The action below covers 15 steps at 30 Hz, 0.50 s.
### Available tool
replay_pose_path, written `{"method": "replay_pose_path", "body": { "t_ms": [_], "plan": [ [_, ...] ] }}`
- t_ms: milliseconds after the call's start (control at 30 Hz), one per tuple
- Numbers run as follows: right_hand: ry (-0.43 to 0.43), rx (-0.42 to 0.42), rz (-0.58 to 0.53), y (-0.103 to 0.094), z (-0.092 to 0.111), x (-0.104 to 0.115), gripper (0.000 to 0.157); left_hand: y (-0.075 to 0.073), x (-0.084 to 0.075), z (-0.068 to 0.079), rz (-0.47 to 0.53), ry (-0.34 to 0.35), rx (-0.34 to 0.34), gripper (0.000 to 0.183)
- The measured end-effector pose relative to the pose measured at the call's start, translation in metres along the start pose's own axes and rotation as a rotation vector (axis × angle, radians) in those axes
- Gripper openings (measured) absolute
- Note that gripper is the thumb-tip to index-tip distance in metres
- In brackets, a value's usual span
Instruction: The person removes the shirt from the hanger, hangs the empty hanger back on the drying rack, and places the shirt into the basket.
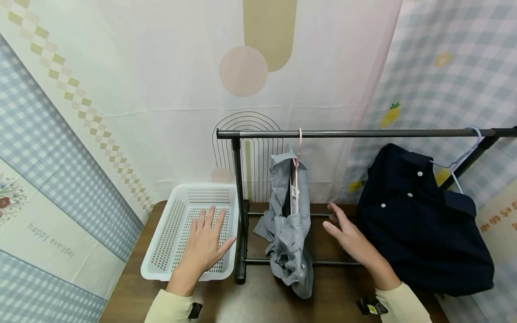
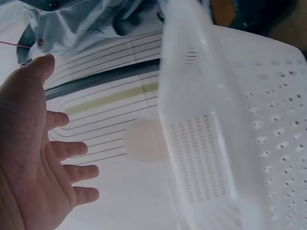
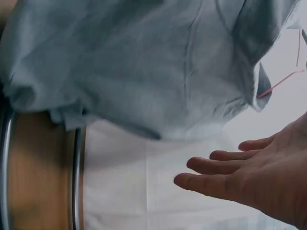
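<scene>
A grey shirt (image 1: 288,233) hangs from a pink hanger (image 1: 297,179) hooked over the black rail. My left hand (image 1: 205,244), fingers spread and palm down, hovers above the white perforated basket (image 1: 161,269). In the left wrist view that hand (image 2: 38,148) shows its palm beside the basket wall (image 2: 201,143), holding nothing. To the right of the shirt, my right hand (image 1: 349,237) is held with its fingers extended and nothing in them. The right wrist view has those fingers apart from the shirt's cloth (image 3: 144,67).
The black garment rack (image 1: 363,133) stands on a brown wooden table (image 1: 218,300). On its right end a navy shirt (image 1: 424,233) hangs from a pale blue hanger (image 1: 460,161). Patterned cloth (image 1: 173,67) covers the wall behind.
</scene>
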State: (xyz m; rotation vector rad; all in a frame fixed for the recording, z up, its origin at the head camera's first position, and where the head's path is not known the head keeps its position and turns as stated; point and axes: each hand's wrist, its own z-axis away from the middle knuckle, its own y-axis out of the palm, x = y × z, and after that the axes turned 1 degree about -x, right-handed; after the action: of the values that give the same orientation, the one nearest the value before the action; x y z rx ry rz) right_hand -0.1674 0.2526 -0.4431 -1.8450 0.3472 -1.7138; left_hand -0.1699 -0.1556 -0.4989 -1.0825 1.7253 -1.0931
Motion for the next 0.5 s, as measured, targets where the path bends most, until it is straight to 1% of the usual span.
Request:
{"method": "replay_pose_path", "body": {
  "t_ms": [133, 267, 400, 500],
  "plan": [
    [-0.004, 0.044, -0.098, 0.002, -0.002, 0.014, 0.078, -0.008, -0.006, -0.001, 0.007, 0.014, -0.012, 0.085],
    [0.023, 0.070, -0.172, 0.007, -0.003, 0.026, 0.084, -0.016, -0.012, -0.003, 0.021, 0.028, -0.018, 0.084],
    [0.064, 0.107, -0.201, 0.012, -0.002, 0.036, 0.088, -0.024, -0.019, -0.005, 0.033, 0.040, -0.024, 0.084],
    [0.103, 0.140, -0.205, 0.016, 0.001, 0.041, 0.088, -0.031, -0.024, -0.008, 0.032, 0.064, -0.050, 0.083]
  ]
}}
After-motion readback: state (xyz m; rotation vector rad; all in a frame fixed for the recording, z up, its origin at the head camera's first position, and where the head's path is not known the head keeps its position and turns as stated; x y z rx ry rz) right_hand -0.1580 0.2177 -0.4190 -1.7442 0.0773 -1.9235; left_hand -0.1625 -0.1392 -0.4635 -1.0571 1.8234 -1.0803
